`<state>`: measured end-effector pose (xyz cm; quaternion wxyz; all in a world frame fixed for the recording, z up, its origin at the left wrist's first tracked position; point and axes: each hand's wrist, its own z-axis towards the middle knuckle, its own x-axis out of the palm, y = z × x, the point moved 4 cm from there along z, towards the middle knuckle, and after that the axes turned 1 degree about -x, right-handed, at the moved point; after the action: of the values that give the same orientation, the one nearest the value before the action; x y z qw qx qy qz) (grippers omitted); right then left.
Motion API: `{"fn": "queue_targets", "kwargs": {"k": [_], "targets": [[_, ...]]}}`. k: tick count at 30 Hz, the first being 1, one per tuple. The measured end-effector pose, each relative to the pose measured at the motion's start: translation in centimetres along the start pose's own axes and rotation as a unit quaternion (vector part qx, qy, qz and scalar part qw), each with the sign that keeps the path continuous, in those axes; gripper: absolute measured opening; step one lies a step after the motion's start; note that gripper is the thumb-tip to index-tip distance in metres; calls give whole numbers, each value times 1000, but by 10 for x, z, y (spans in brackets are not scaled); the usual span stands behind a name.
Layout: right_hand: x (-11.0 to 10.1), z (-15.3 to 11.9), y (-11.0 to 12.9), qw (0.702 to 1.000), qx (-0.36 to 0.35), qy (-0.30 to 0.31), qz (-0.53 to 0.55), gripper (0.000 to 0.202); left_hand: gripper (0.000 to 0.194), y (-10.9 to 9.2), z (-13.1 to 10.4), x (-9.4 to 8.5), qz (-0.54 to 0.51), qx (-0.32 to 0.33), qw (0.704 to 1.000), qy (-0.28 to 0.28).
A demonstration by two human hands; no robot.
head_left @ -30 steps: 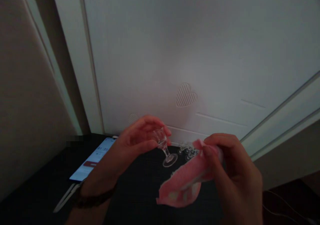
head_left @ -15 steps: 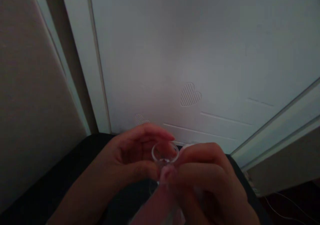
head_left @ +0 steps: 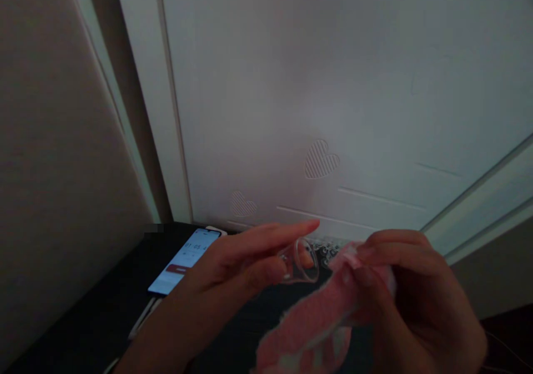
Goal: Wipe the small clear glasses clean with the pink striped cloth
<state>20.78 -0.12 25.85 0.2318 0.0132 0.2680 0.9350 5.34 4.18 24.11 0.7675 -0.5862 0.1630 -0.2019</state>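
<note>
A small clear cup (head_left: 306, 263) lies tilted on its side in my left hand (head_left: 250, 263), held between thumb and fingers with its rim facing right. My right hand (head_left: 416, 285) pinches a pink and white cloth (head_left: 310, 321) by a bunched end. The rest of the cloth hangs down to the lower left, below the cup. Cup and cloth are apart, with a small gap between them.
A lit phone (head_left: 183, 263) lies on the dark surface (head_left: 100, 291) at the left, beside a pale object partly under my left arm. Small shiny patterned items (head_left: 328, 250) sit behind the cup. A white panel (head_left: 266, 113) with engraved hearts stands behind.
My right hand has drawn the cloth away from the cup to the right. The cup has tipped from upright to sideways and moved right. The phone and shiny items have come into view.
</note>
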Motion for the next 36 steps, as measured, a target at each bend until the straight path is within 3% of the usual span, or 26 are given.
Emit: {"fn": "queue_targets", "kwargs": {"k": [3, 10, 15, 26, 30, 36], "targets": [[1, -1, 4, 998, 4, -25, 51, 16, 33, 1, -1, 3, 8, 20, 999, -25], [5, -2, 4, 994, 20, 68, 89, 19, 25, 10, -12, 6, 25, 7, 997, -74], [6, -2, 3, 997, 26, 57, 52, 22, 19, 5, -6, 8, -17, -3, 998, -62], [11, -4, 4, 987, -12, 155, -40, 29, 7, 5, -1, 3, -89, 1, 991, -100], [11, -5, 2, 990, -5, 115, -78, 23, 10, 5, -4, 5, -71, 5, 994, -83], [8, -2, -4, 987, -11, 133, -86, 22, 36, 0, -6, -2, 40, 17, 999, -19]]}}
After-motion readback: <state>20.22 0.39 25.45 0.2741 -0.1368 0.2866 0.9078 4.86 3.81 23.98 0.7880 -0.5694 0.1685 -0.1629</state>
